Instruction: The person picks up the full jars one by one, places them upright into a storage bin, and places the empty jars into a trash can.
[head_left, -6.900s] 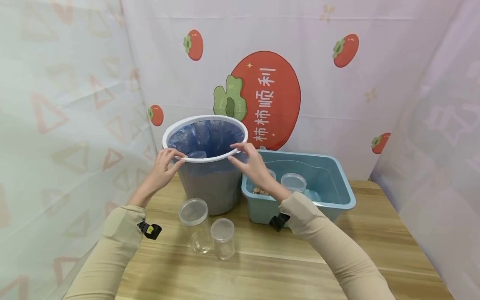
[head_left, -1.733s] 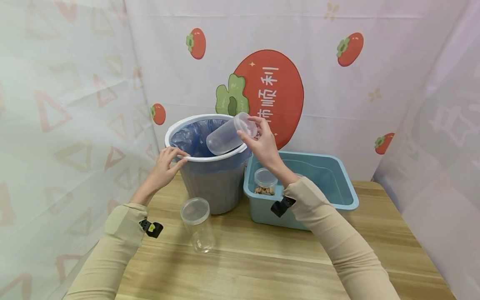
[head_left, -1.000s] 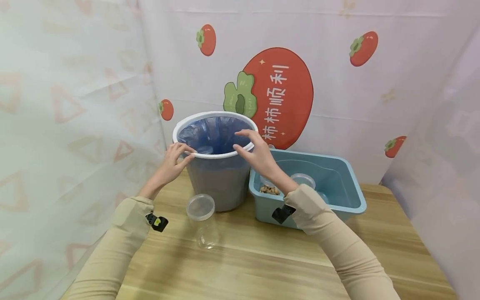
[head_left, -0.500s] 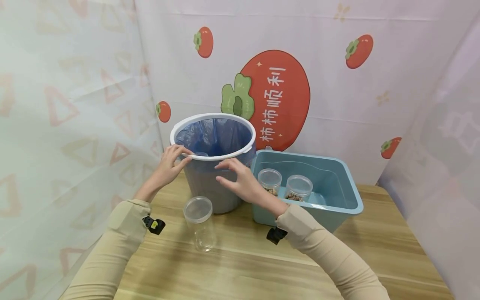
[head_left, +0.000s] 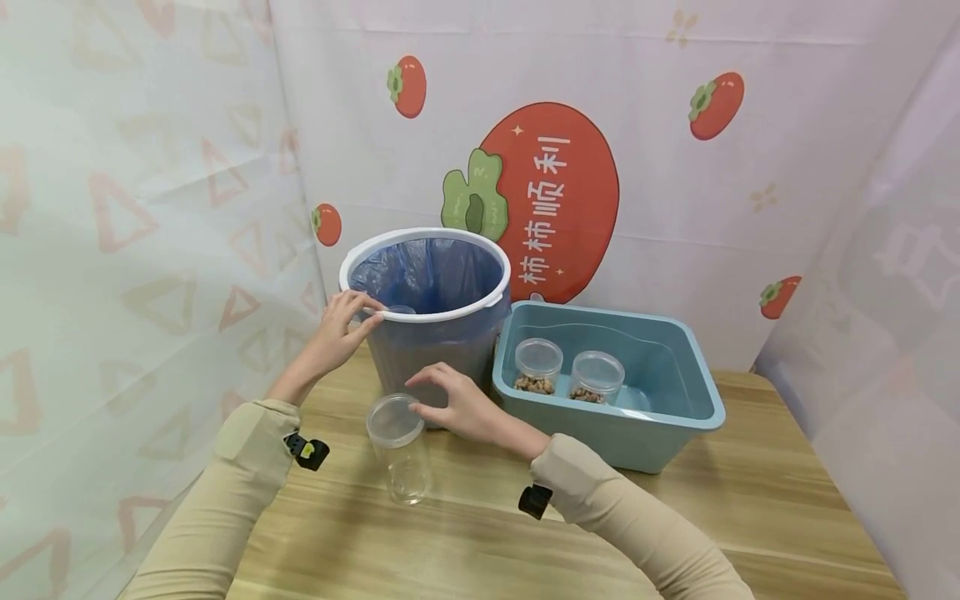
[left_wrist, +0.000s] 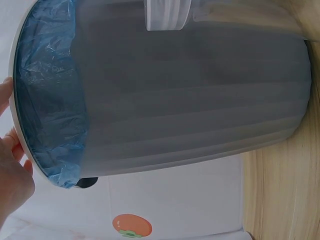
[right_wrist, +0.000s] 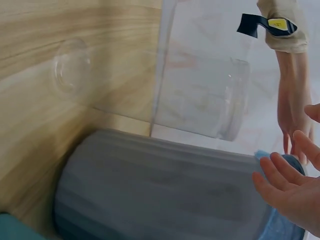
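Note:
A grey trash can with a white rim and a blue bag lining stands on the table. My left hand grips its front-left rim, fingers over the edge and thumb outside; the left wrist view shows this hand at the rim too. Inside the can, the edge of a clear jar shows just behind the rim. A tall clear jar with a lid stands upright in front of the can. My right hand holds nothing, its fingers spread beside that jar's lid; the right wrist view shows the same jar.
A blue-green plastic tub stands right of the can. In it are two lidded jars, a left one and a right one, each with brown pieces at the bottom. Curtains hang behind and at both sides of the wooden table.
A small clear jar went from the table, in the right hand, into the trash can. The right hand then came back out, down and left to the tall jar. The left hand stayed on the rim.

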